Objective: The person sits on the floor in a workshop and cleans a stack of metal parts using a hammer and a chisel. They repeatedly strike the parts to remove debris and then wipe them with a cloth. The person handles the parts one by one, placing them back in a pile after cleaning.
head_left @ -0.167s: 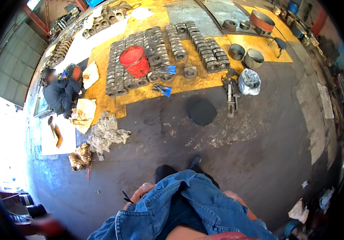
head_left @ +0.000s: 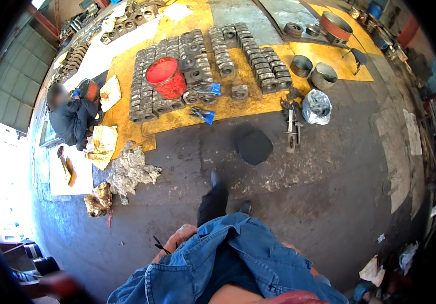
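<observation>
Apparently the handling is at a pause: the left hand (head_left: pixel 185 233) hangs beside the blue jacket (head_left: pixel 180 266), its grip half hidden, so whether its fingers close on anything cannot be told; only a sliver of the right hand (head_left: pixel 290 247) shows past the cloth, and its grip cannot be judged either. The left foot (head_left: pixel 215 177) is set forward on the dark floor (head_left: pixel 299 213). As for progress, the rows of blocks (head_left: pixel 192 49) on the yellow sheet (head_left: pixel 223 108) look largely laid out, with a lone block (head_left: pixel 239 92) just apart from them; what remains to be done to them, if anything, the view does not reveal. Blue-cuffed gloves (head_left: pixel 202 115) lie near the sheet's front edge, unworn, and a red bucket (head_left: pixel 169 87) stands on or among the rows. Nearest the left hand, though well apart from it, are the rags (head_left: pixel 131 175), on the floor ahead and to the left: a loose, crumpled, greyish-white heap. Ahead of the right hand, likewise out of touch, the stool (head_left: pixel 255 147) stands on the floor near the sheet; its seat is black, dull and roundish, its legs out of sight beneath. A co-worker (head_left: pixel 71 119) in dark clothes crouches at far left.
</observation>
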`<state>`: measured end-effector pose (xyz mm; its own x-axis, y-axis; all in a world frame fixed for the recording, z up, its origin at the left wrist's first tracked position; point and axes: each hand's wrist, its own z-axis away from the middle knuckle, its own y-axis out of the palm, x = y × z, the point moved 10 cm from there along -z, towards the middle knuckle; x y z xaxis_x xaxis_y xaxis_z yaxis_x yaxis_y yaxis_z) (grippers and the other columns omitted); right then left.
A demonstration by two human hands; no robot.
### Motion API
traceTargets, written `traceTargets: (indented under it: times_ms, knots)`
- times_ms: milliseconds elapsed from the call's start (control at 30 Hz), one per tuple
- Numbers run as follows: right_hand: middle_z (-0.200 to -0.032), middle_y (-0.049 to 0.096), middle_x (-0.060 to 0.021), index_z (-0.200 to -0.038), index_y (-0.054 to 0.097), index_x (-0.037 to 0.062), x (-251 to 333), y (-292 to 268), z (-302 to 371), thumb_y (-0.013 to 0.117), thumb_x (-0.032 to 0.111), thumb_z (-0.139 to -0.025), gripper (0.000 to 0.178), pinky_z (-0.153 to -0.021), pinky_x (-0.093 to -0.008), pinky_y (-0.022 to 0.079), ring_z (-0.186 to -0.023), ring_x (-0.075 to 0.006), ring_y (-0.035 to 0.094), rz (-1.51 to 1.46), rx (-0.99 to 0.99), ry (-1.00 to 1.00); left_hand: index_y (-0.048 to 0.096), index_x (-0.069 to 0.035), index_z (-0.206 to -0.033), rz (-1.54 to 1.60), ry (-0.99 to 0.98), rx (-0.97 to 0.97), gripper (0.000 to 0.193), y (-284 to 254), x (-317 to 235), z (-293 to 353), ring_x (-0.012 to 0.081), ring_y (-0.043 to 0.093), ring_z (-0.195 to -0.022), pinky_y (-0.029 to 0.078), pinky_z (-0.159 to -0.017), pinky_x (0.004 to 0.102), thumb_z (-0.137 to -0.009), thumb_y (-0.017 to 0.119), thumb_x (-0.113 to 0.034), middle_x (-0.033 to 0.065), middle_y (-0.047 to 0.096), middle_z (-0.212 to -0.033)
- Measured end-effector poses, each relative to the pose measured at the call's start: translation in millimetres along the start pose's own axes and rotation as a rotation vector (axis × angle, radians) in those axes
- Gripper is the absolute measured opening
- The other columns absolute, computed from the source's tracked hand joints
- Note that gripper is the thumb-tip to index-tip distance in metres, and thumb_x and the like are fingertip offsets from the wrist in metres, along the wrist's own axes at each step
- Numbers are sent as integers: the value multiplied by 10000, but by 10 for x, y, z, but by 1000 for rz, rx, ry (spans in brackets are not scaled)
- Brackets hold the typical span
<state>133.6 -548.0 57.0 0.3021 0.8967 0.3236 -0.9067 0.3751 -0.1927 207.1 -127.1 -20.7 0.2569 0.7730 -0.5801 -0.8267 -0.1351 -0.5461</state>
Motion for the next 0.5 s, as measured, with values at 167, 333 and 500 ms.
traceTargets:
  times_ms: [167,333,500]
  knots:
    - [-1173,612,-148,-1244,545,142,118,-802,-146,498,443,-862,489,-902,-402,451,-1084,-350,561,-50,-38,-23,691,-127,-1040,789,-416,-73,285,-927,354,-191,164,650,-827,504,-759,334,-871,563,-318,68,697,-860]
    - [-1116,633,-139,-1193,571,108,295,-1741,-562,523,339,-873,397,-870,-388,464,-1028,-333,582,-56,-134,-78,715,-111,-951,565,148,-245,274,-2709,353,-1071,137,634,-795,489,-720,311,-863,554,-315,57,693,-824]
    - [-1059,655,-130,-1141,596,75,678,-2625,-823,549,235,-883,307,-838,-374,477,-971,-317,603,124,-241,-174,667,-77,-951,411,340,-5,252,-3835,433,-1439,332,616,-857,489,-734,401,-755,604,-223,141,654,-908]
